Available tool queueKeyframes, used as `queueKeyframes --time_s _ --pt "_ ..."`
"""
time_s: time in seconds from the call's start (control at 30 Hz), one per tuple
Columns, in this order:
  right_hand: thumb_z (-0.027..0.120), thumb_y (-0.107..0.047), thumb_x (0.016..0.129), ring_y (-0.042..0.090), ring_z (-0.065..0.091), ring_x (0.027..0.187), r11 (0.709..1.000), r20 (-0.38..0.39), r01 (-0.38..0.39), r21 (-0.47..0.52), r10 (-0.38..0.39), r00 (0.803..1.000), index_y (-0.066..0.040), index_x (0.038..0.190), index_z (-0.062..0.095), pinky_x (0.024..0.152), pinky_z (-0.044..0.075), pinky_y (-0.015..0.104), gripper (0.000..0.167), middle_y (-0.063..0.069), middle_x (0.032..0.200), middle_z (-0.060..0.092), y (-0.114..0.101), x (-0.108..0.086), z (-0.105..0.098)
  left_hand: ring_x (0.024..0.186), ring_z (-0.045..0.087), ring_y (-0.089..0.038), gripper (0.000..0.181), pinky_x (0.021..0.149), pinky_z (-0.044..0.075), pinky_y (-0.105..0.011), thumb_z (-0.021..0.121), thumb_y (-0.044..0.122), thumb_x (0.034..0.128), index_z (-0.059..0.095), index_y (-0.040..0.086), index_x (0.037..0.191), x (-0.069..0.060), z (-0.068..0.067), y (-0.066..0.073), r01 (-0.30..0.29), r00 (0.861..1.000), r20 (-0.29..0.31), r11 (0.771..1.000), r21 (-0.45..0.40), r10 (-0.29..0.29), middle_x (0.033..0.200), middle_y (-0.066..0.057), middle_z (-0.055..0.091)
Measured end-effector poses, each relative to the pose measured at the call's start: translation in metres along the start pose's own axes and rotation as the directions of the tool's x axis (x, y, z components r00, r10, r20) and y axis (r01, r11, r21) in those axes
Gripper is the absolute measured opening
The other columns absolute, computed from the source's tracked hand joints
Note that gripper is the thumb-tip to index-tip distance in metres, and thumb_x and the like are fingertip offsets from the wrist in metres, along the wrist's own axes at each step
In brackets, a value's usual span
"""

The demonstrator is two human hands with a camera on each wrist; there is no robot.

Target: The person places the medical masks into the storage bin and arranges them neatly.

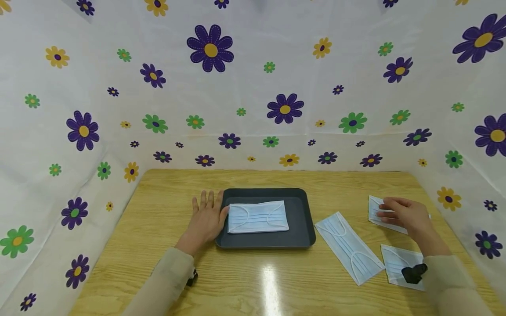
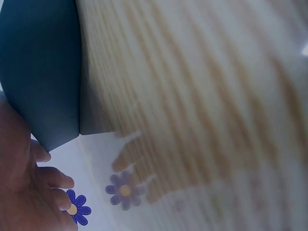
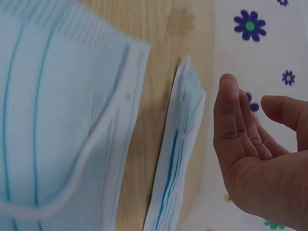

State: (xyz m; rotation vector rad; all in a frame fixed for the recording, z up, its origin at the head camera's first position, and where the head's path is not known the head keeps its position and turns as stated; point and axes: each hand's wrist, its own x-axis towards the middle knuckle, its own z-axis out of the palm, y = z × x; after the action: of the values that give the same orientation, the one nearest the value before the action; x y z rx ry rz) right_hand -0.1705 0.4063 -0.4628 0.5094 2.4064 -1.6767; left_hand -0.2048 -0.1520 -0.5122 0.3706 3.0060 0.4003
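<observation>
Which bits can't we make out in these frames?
- Head: right end of near mask, behind right sleeve and black wrist device.
- Head: part of far mask, under right grip.
- Head: mask count in tray; top mask covers anything below.
- Left wrist: tray inside, behind its wall; left grip, cut off by left and bottom edges.
- Right wrist: rest of left-hand mask, cut off by left edge.

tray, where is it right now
In the head view, the tray sits on the table, below the picture's centre, between the left hand at its left edge and the slanted mask on its right.
</observation>
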Motion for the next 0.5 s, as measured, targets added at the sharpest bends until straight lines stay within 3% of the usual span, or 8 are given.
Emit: queueKeyframes --time_s 0.33,0.4,0.5 --pt "0.049 -0.038 0.111 0.002 0.075 0.076 0.993 -0.099 -0.12 0.021 0.121 0.988 0.011 0.16 0.027 0.074 0.063 0.024 0.073 -0.025 0.079 0.064 0.025 0.0 -0.038 0.162 0.007 -0.051 0.068 0.126 0.002 -0.074 0.028 0.048 0.115 0.015 0.01 0.17 0.001 -0.001 0.0 0.005 1.0 -0.008 1.0 0.007 -0.005 0.171 -0.031 0.021" --pt "0.049 -0.037 0.111 0.003 0.074 0.075 0.989 -0.115 -0.142 0.048 0.146 0.983 0.011 0.159 0.03 0.073 0.063 0.024 0.07 -0.024 0.078 0.064 0.029 0.0 -0.043 0.162 0.007 -0.051 0.068 0.126 0.002 -0.074 0.028 0.048 0.115 0.015 0.01 0.17 0.001 -0.001 0.0 0.004 1.0 -0.009 1.0 0.007 -0.004 0.171 -0.031 0.021" --pt "0.05 -0.034 0.111 0.003 0.074 0.073 0.98 -0.139 -0.163 0.115 0.178 0.974 0.001 0.144 0.051 0.071 0.063 0.023 0.049 -0.023 0.076 0.066 0.034 -0.001 -0.05 0.162 0.008 -0.051 0.068 0.126 0.002 -0.074 0.028 0.048 0.115 0.015 0.01 0.17 0.001 -0.001 0.0 0.004 1.0 -0.011 1.0 0.007 -0.004 0.171 -0.031 0.022"
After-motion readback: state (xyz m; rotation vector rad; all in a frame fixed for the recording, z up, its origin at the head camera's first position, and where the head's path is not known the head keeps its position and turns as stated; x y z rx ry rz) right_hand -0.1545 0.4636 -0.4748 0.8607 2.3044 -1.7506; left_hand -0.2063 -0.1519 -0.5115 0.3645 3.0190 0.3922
